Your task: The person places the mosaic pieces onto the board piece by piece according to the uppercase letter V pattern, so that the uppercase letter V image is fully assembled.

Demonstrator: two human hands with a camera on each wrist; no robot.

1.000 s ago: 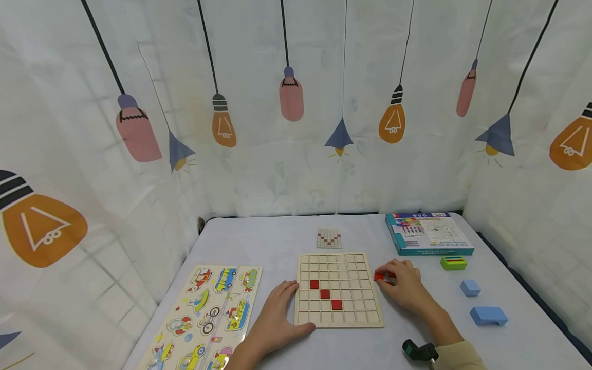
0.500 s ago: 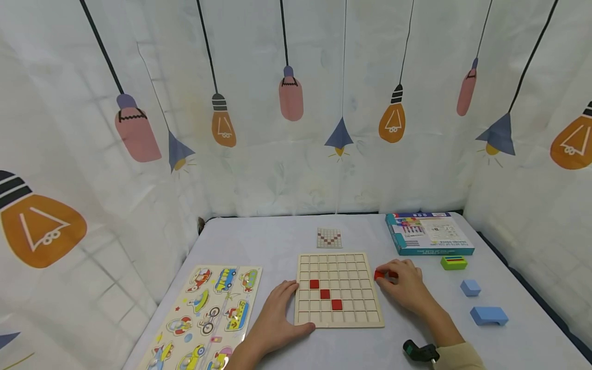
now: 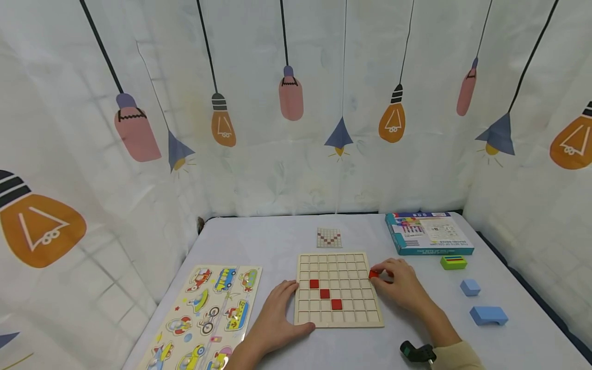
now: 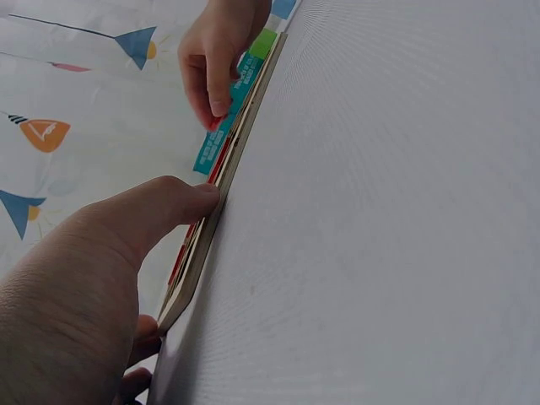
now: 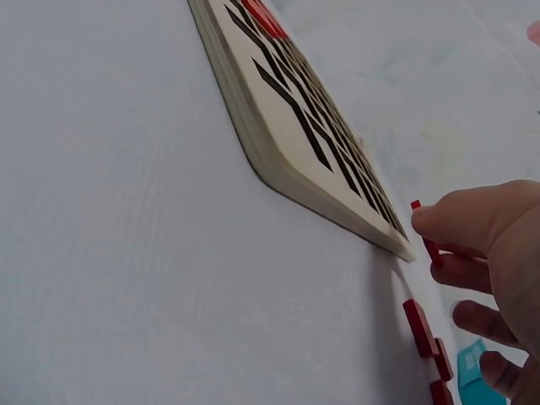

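Observation:
A wooden grid board [image 3: 349, 289] lies on the white table, with three red square tiles [image 3: 325, 294] set diagonally in its cells. My left hand [image 3: 279, 321] rests at the board's near left corner, its fingers along the left edge and the thumb [image 4: 181, 202] against the front edge. At the board's right edge, my right hand [image 3: 401, 285] pinches a red square tile [image 5: 431, 251] between thumb and fingertip, held on edge. Below that hand, several loose red tiles [image 5: 419, 327] lie beside the board, mostly hidden by the fingers in the head view.
Behind the board is a small pattern card [image 3: 329, 238]. A puzzle board with vehicle pictures [image 3: 203, 313] lies left. To the right are a teal box [image 3: 430, 236], a green block [image 3: 454, 263], a small blue block [image 3: 470, 288] and a blue arch block [image 3: 488, 316].
My right hand has moved slightly left with a red tile, from the table beside the board to the board's right edge. The left hand and the board have stayed still.

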